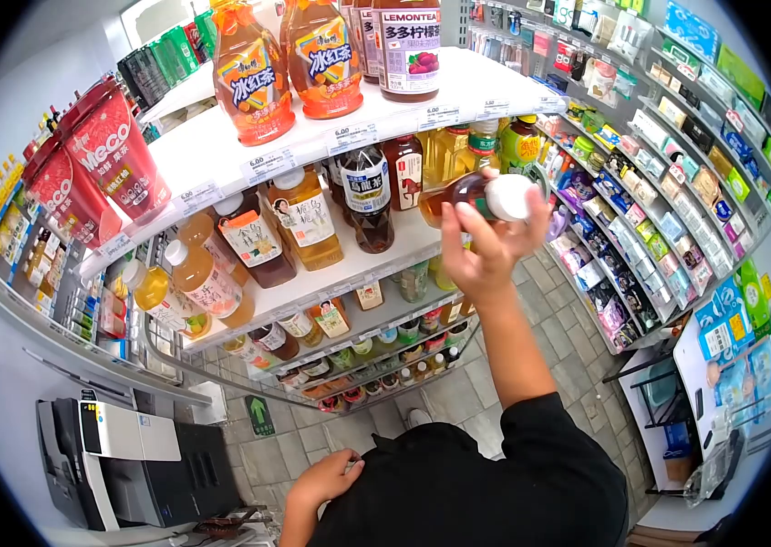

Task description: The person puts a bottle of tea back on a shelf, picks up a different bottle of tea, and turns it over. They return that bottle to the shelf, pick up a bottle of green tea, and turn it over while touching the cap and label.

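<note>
Raised at the right end of the drinks shelf, my right hand (490,242) has its fingers around a bottle with a white cap (511,198) and dark amber contents. The bottle is tilted, its cap toward me. Behind it stand a yellow-labelled bottle (520,144) and a large bottle of yellow drink (445,153). To the left on the same shelf are a dark oolong tea bottle (366,196) and an amber bottle (305,219). Low in front of my body, my left hand (331,478) has its fingers curled near the black shirt; whether it holds anything is hidden.
Iced tea bottles (253,77) and red Meco cups (116,150) stand on the top shelf (476,77). Curved shelves of small packets (650,201) line the right side. A printer (134,456) is at the lower left, beside the tiled floor (486,383).
</note>
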A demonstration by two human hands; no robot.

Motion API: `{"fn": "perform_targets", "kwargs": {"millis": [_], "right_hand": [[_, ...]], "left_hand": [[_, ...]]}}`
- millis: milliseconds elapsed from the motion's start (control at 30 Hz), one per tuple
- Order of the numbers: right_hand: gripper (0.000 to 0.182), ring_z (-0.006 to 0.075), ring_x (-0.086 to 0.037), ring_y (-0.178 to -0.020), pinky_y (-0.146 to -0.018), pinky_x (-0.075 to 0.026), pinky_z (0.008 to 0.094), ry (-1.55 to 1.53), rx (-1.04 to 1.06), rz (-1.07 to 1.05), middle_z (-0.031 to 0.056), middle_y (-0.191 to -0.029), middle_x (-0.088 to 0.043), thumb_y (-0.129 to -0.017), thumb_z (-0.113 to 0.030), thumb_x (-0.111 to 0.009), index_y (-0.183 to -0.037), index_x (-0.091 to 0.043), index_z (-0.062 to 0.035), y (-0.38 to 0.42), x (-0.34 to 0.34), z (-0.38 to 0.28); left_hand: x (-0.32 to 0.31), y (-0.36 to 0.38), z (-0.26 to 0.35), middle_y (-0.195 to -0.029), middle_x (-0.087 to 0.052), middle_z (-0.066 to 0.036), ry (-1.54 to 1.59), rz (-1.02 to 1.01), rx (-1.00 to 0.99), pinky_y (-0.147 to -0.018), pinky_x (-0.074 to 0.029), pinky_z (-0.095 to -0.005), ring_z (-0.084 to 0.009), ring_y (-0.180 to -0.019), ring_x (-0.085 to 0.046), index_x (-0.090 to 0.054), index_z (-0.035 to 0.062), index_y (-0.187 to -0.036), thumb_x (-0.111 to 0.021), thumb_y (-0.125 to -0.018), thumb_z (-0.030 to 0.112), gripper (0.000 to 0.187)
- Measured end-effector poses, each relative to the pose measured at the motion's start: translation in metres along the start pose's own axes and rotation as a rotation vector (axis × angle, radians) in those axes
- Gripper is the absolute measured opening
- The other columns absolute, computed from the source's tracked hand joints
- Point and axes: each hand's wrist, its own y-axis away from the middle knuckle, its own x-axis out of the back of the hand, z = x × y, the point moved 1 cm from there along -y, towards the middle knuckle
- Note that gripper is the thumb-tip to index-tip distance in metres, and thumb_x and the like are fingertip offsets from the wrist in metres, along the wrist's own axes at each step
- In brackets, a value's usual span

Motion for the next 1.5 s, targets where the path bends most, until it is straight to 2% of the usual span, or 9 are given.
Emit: {"fn": "perform_targets", "kwargs": {"millis": [200,633,667,700,767,933,1233,1300,1500], "right_hand": [[0.067,0.0474,-0.053,-0.130,-0.104,-0.057,0.0531,-0.158,-0.111,0.006,0.0215,-0.166,-0.006,-0.085,0.010,-0.071,-0.139,-0.041,-0.0169,-0.052,0.062,-0.053],[0.088,0.0449,-0.054,-0.133,-0.103,-0.054,0.0584,-1.827,-1.638,-0.149,0.0220,-0.159,-0.035,-0.091,-0.003,-0.062,-0.163,-0.016,-0.0241,0.065,0.074,-0.201],[0.088,0.0436,-0.056,-0.130,-0.094,-0.057,0.0640,-1.796,-1.744,-0.150,0.0223,-0.167,-0.020,-0.092,-0.014,-0.064,-0.165,-0.018,-0.0305,0.072,0.073,-0.216],[0.082,0.0457,-0.053,-0.135,-0.100,-0.055,0.0622,-1.998,-1.773,-0.074,0.0271,-0.145,-0.050,-0.095,-0.011,-0.058,-0.164,-0.016,-0.0280,0.082,0.071,-0.229],[0.075,0.0451,-0.053,-0.134,-0.100,-0.052,0.0655,-2.105,-1.981,-0.015,0.0283,-0.146,-0.049,-0.098,-0.019,-0.054,-0.164,-0.020,-0.0306,0.103,0.070,-0.257],[0.059,0.0289,-0.056,-0.118,-0.093,-0.048,0.0474,-2.230,-2.512,0.381,0.0113,-0.160,-0.042,-0.090,-0.030,-0.055,-0.148,-0.055,-0.0266,0.142,0.064,-0.316],[0.058,0.0440,-0.066,-0.108,-0.077,-0.059,0.0600,-1.952,-2.332,-0.177,0.0164,-0.148,-0.051,-0.098,-0.040,-0.048,-0.151,-0.045,-0.0189,0.171,0.063,-0.377],[0.055,0.0371,-0.060,-0.108,-0.081,-0.055,0.0526,-2.006,-2.184,-0.364,0.0156,-0.170,-0.021,-0.102,-0.043,-0.041,-0.155,-0.045,-0.0272,0.165,0.062,-0.383],[0.055,0.0413,-0.062,-0.104,-0.075,-0.058,0.0552,-1.999,-1.884,-0.578,0.0215,-0.170,-0.013,-0.102,-0.042,-0.040,-0.153,-0.038,-0.0226,0.159,0.058,-0.393]], "left_hand": [[-0.002,0.004,0.006,-0.111,-0.071,-0.022,0.048,-0.020,0.014,-0.090,-0.052,-0.0436,-0.0387,-0.104,-0.068,-0.067,0.0011,-0.118,-0.057,-0.103,0.036,0.040],[0.016,0.048,0.013,-0.123,-0.067,-0.015,0.775,-0.023,-0.467,-0.103,-0.049,-0.0393,-0.0248,-0.115,-0.064,-0.056,-0.0023,-0.132,-0.036,-0.114,0.039,0.049],[0.009,0.052,0.005,-0.123,-0.067,-0.015,0.801,-0.024,-0.447,-0.103,-0.049,-0.0393,-0.0248,-0.115,-0.064,-0.056,-0.0023,-0.132,-0.036,-0.114,0.039,0.049],[0.001,0.057,0.001,-0.123,-0.067,-0.016,0.912,-0.083,-0.512,-0.103,-0.049,-0.0395,-0.0254,-0.114,-0.064,-0.055,-0.0030,-0.134,-0.033,-0.114,0.041,0.053],[-0.014,0.068,-0.009,-0.124,-0.067,-0.018,1.047,-0.133,-0.560,-0.103,-0.049,-0.0398,-0.0259,-0.114,-0.064,-0.054,-0.0038,-0.136,-0.030,-0.114,0.044,0.058],[-0.041,0.099,-0.031,-0.126,-0.066,-0.020,1.147,-0.231,-0.592,-0.102,-0.049,-0.0384,-0.0254,-0.113,-0.064,-0.050,-0.0046,-0.143,-0.031,-0.114,0.044,0.060],[-0.072,0.130,-0.069,-0.134,-0.061,-0.014,1.240,-0.205,-0.560,-0.105,-0.048,-0.0378,-0.0221,-0.118,-0.062,-0.038,-0.0026,-0.151,-0.042,-0.113,0.039,0.056],[-0.074,0.135,-0.065,-0.141,-0.056,-0.013,1.279,-0.148,-0.544,-0.111,-0.044,-0.0386,-0.0208,-0.129,-0.056,-0.034,-0.0022,-0.153,-0.047,-0.112,0.034,0.057],[-0.071,0.135,-0.066,-0.143,-0.055,-0.013,1.300,-0.209,-0.441,-0.112,-0.044,-0.0380,-0.0201,-0.134,-0.053,-0.030,-0.0012,-0.154,-0.063,-0.105,0.026,0.065]]}}
